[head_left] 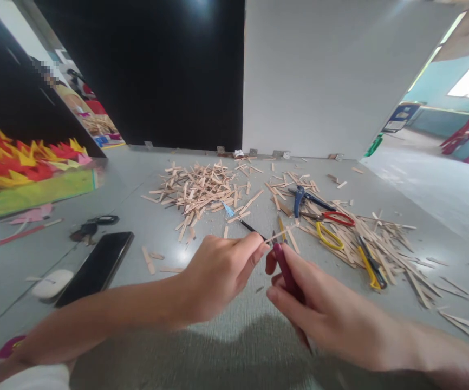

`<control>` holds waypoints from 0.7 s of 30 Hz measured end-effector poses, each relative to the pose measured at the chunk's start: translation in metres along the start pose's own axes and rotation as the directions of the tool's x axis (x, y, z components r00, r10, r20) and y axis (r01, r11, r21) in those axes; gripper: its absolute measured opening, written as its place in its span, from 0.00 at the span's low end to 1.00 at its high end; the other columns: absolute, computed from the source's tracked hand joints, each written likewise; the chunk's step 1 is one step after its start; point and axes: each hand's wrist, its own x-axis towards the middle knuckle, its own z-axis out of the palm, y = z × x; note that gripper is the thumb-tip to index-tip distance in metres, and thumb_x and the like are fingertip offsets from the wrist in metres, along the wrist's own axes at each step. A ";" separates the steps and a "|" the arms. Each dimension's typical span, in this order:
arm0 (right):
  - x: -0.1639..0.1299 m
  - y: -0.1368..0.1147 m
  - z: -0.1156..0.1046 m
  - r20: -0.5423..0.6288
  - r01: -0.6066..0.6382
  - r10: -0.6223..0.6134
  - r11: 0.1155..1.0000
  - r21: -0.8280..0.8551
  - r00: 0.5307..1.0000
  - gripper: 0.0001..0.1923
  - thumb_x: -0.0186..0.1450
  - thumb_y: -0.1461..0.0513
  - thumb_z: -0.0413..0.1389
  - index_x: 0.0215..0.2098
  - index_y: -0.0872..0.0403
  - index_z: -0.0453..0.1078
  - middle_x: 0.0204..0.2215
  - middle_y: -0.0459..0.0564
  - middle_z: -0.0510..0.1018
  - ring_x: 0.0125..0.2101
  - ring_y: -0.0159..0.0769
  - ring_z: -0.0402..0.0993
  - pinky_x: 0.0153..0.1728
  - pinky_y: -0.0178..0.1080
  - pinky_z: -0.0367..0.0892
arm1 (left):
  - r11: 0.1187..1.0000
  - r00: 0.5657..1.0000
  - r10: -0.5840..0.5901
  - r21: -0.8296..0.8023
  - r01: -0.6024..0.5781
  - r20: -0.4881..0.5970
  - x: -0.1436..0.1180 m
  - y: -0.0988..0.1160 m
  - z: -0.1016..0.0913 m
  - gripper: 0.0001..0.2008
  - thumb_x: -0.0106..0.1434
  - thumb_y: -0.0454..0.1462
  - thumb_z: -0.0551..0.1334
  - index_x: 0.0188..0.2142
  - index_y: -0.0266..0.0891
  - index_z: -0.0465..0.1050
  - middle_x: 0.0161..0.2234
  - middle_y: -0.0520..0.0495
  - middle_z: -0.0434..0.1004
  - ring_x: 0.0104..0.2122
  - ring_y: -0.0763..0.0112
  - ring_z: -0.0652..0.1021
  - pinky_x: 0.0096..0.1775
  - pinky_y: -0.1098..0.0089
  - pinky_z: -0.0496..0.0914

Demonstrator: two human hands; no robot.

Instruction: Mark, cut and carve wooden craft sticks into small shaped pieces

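My left hand [222, 271] is closed in a pinch on a thin wooden stick [281, 234], which points to the right from the fingertips. My right hand [319, 303] is wrapped round a hand tool with dark red handles [287, 271], apparently pliers or cutters. Its small metal jaws sit at the stick, close to my left fingertips; whether they touch the wood I cannot tell. Behind the hands lie a black pen-like tool [248, 225] and a yellow pencil-like tool [282, 230]. A heap of short wooden pieces [197, 189] is beyond my left hand.
To the right lie red-handled scissors [340, 218], blue-handled pliers [299, 200], a yellow cutter knife [370, 265] and scattered wood strips [409, 265]. A phone [96, 268], white mouse-shaped case [53, 284] and keys [90, 227] lie left. Upright black [157, 70] and white [319, 76] panels stand behind.
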 end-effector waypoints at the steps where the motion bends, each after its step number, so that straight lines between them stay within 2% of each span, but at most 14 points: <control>1: 0.001 0.001 -0.002 -0.065 0.009 -0.015 0.996 -0.084 0.998 0.05 0.74 0.59 0.54 0.44 0.50 0.62 0.24 0.39 0.72 0.20 0.30 0.64 0.22 0.34 0.58 | 1.000 1.000 -0.014 0.013 0.014 -0.001 0.002 -0.001 -0.002 0.17 0.81 0.35 0.49 0.32 0.42 0.62 0.18 0.62 0.59 0.15 0.77 0.60 0.22 0.73 0.54; 3: 0.003 0.002 -0.007 -0.197 0.022 -0.065 0.978 -0.209 0.978 0.08 0.71 0.61 0.56 0.48 0.50 0.64 0.23 0.39 0.72 0.20 0.31 0.63 0.22 0.35 0.56 | 0.998 0.999 -0.046 0.043 0.046 -0.011 0.005 -0.003 -0.004 0.19 0.81 0.36 0.50 0.30 0.42 0.62 0.17 0.62 0.57 0.15 0.77 0.59 0.22 0.73 0.53; 5: 0.005 0.004 -0.011 -0.290 0.043 -0.128 0.959 -0.281 0.948 0.08 0.73 0.61 0.53 0.50 0.51 0.66 0.24 0.40 0.74 0.21 0.32 0.65 0.24 0.35 0.58 | 0.996 0.997 -0.075 0.050 0.077 -0.028 0.008 -0.005 -0.005 0.19 0.81 0.37 0.50 0.30 0.42 0.63 0.17 0.62 0.58 0.15 0.77 0.60 0.22 0.73 0.54; 7: 0.006 0.005 -0.017 -0.350 0.052 -0.177 0.940 -0.338 0.920 0.07 0.76 0.60 0.50 0.43 0.50 0.68 0.23 0.42 0.74 0.20 0.32 0.65 0.24 0.36 0.58 | 0.993 0.992 -0.116 0.008 0.117 -0.058 0.010 -0.007 -0.005 0.18 0.82 0.39 0.50 0.33 0.40 0.67 0.18 0.62 0.60 0.16 0.77 0.62 0.23 0.73 0.56; 10: 0.004 0.003 -0.024 -0.398 0.007 -0.146 0.944 -0.329 0.906 0.17 0.78 0.56 0.47 0.32 0.50 0.66 0.20 0.42 0.72 0.19 0.31 0.65 0.24 0.37 0.57 | 0.979 0.978 -0.179 -0.115 0.167 -0.103 0.012 -0.008 -0.006 0.18 0.82 0.44 0.48 0.47 0.35 0.71 0.18 0.62 0.65 0.15 0.76 0.66 0.24 0.73 0.61; 13: 0.002 0.000 -0.028 -0.357 -0.021 -0.051 0.981 -0.194 0.933 0.20 0.79 0.54 0.44 0.35 0.51 0.71 0.18 0.40 0.70 0.18 0.31 0.65 0.23 0.36 0.60 | 0.966 0.974 -0.217 -0.156 0.204 -0.070 0.013 -0.008 -0.003 0.22 0.82 0.47 0.49 0.57 0.32 0.71 0.20 0.60 0.72 0.16 0.75 0.67 0.24 0.73 0.63; 16: 0.001 -0.004 -0.027 -0.259 -0.026 0.014 0.999 -0.042 0.966 0.20 0.80 0.53 0.43 0.41 0.52 0.73 0.17 0.38 0.68 0.15 0.29 0.61 0.22 0.35 0.60 | 0.971 0.977 -0.211 -0.123 0.205 -0.041 0.011 -0.010 0.004 0.21 0.80 0.48 0.54 0.57 0.33 0.72 0.27 0.55 0.79 0.19 0.75 0.72 0.26 0.73 0.65; 18: 0.000 -0.006 -0.025 -0.185 -0.031 0.039 0.999 0.043 0.982 0.19 0.80 0.53 0.43 0.43 0.52 0.72 0.17 0.37 0.66 0.14 0.28 0.57 0.21 0.34 0.59 | 0.978 0.982 -0.183 -0.110 0.177 -0.046 0.010 -0.012 0.009 0.18 0.81 0.46 0.54 0.50 0.36 0.75 0.29 0.53 0.80 0.21 0.75 0.74 0.28 0.73 0.66; 21: -0.002 -0.008 -0.023 -0.132 -0.040 0.056 0.992 0.123 0.990 0.16 0.80 0.53 0.45 0.43 0.51 0.70 0.17 0.35 0.65 0.14 0.27 0.55 0.19 0.33 0.56 | 0.988 0.991 -0.133 -0.081 0.132 -0.001 0.007 -0.015 0.015 0.23 0.83 0.43 0.47 0.39 0.38 0.75 0.25 0.53 0.77 0.22 0.73 0.76 0.29 0.72 0.67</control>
